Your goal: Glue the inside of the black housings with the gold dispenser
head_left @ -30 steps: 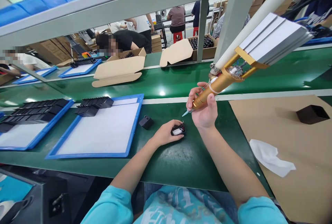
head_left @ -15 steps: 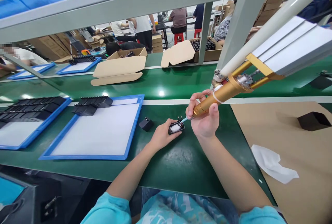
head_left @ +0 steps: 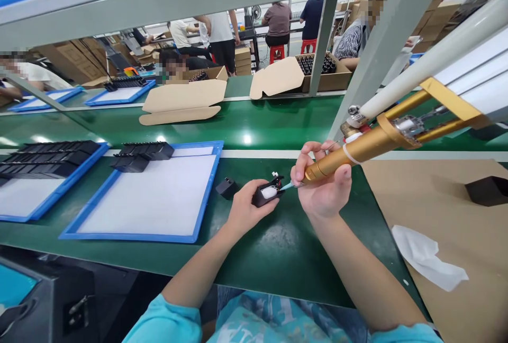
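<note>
My left hand [head_left: 248, 208] is closed around a small black power adapter housing [head_left: 264, 197], its open side up, with white material and small wired parts inside and metal prongs at its far end. In my right hand [head_left: 323, 184] is a gold-coloured glue dispensing gun [head_left: 353, 150], gripped near its front end. Its pale blue nozzle tip [head_left: 286, 187] points left into the right end of the housing; whether it touches anything inside I cannot make out. Another black adapter piece [head_left: 227, 188] stands on the green table just left of my left hand.
Left lies a blue-rimmed tray [head_left: 135, 237] with several black housings [head_left: 141, 155]; another filled tray [head_left: 29, 218] is beyond it. Right, a cardboard sheet [head_left: 436, 195] bears white paper [head_left: 431, 258] and a black sleeve [head_left: 488, 190]. A metal frame [head_left: 198, 1] crosses above. Co-workers sit behind.
The dispensing gun and my right hand have shifted slightly right. The housing has tilted in my left hand, and the nozzle still points at its right end. The view has moved a little.
</note>
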`<action>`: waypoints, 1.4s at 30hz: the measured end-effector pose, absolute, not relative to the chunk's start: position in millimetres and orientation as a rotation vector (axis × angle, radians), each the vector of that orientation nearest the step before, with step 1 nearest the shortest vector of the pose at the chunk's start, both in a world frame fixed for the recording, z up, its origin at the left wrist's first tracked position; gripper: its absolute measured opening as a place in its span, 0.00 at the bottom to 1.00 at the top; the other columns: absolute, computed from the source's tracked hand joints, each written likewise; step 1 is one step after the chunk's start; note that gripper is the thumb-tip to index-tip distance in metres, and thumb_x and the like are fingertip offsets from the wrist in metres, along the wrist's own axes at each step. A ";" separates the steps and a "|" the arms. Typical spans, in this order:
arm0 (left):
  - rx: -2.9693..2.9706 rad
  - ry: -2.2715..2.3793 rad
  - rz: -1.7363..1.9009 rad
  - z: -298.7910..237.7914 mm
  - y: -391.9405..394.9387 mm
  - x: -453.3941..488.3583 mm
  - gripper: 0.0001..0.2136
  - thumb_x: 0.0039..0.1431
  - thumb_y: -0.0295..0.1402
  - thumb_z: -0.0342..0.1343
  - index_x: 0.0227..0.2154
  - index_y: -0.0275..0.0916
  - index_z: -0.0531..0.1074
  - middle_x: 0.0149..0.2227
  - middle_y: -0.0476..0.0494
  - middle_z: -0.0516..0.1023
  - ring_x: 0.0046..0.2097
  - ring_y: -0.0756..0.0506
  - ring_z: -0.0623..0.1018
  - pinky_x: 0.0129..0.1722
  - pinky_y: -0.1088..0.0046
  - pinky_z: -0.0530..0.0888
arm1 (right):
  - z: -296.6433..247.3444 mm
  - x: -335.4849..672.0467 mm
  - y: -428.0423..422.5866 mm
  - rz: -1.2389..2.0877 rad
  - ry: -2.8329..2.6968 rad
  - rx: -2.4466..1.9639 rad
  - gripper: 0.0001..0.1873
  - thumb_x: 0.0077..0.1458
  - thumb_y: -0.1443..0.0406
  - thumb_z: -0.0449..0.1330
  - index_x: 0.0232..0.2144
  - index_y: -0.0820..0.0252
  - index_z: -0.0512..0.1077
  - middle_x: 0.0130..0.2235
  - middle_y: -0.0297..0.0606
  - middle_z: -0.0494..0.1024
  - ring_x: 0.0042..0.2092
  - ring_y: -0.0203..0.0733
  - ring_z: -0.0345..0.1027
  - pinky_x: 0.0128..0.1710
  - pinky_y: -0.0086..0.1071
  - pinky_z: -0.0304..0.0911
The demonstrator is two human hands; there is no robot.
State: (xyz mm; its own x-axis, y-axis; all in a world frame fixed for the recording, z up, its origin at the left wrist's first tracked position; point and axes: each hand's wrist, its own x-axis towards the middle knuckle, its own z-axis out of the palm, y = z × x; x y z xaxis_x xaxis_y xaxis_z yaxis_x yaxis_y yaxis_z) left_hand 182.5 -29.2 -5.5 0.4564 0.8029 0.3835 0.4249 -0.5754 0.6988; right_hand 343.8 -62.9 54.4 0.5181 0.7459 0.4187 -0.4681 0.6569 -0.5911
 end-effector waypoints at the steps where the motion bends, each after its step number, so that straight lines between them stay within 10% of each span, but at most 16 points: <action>1: 2.193 1.027 0.968 -4.5 -29.8 182.4 0.14 0.51 0.36 0.63 0.41 0.40 0.72 0.36 0.48 0.79 0.35 0.47 0.78 0.37 0.72 0.74 | 55.0 343.4 -63.2 0.757 -0.706 -0.441 0.22 0.48 0.45 0.60 0.37 0.51 0.64 0.36 0.30 0.71 0.21 0.29 0.63 0.15 0.26 0.57; 42: 2.106 0.981 0.754 -19.6 -35.4 195.9 0.17 0.52 0.34 0.60 0.45 0.40 0.68 0.41 0.46 0.79 0.37 0.46 0.78 0.37 0.70 0.75 | 58.4 334.1 -69.9 0.797 -0.693 -0.418 0.21 0.49 0.46 0.59 0.40 0.50 0.66 0.37 0.32 0.70 0.24 0.31 0.63 0.19 0.29 0.59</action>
State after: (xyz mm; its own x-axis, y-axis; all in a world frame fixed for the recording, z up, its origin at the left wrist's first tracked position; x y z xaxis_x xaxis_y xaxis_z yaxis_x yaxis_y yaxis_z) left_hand 195.9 -35.4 -19.6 0.5466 0.8103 0.2114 0.4128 -0.4804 0.7738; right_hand 334.1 -69.9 58.4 0.4997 0.7663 0.4038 -0.5066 0.6367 -0.5813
